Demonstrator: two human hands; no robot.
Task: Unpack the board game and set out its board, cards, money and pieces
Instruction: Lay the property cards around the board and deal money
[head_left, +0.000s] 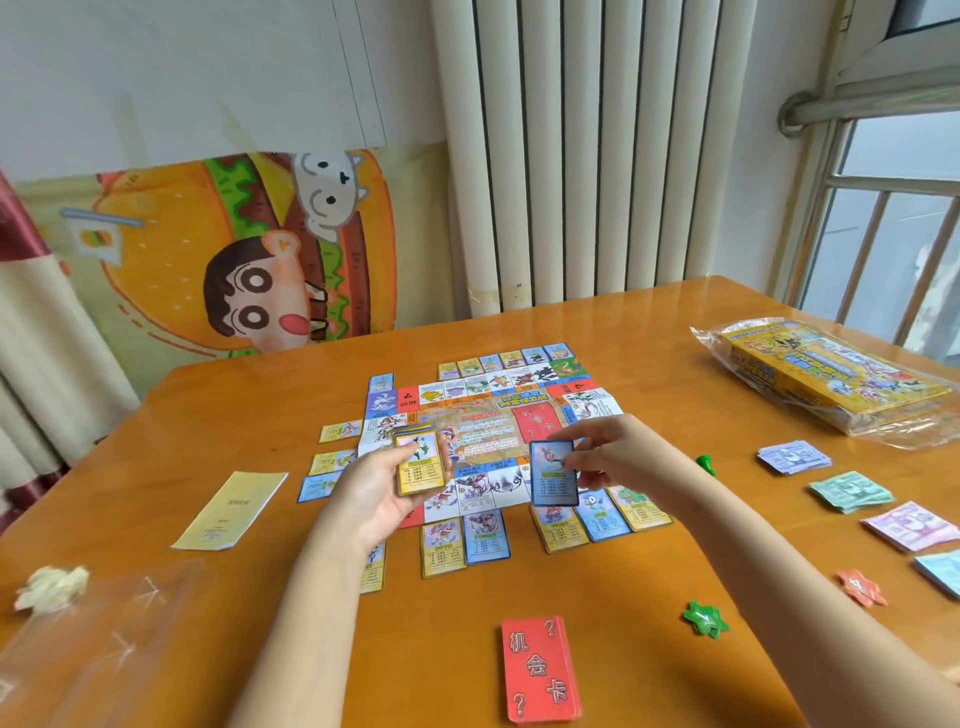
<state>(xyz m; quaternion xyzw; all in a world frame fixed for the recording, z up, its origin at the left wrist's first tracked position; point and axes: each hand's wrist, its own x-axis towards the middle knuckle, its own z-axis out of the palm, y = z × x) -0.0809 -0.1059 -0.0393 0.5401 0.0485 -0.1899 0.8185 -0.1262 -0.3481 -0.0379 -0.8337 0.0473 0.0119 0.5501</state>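
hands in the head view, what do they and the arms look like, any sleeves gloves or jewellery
The left hand and the right hand are both ungloved, and no ring, watch or bracelet shows on either. The arms behind them are uncovered too: no sleeve is in view all the way to the bottom edge of the picture. No marks or tattoos can be made out.

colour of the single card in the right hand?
Blue-framed card, pinched by the right hand; head view.
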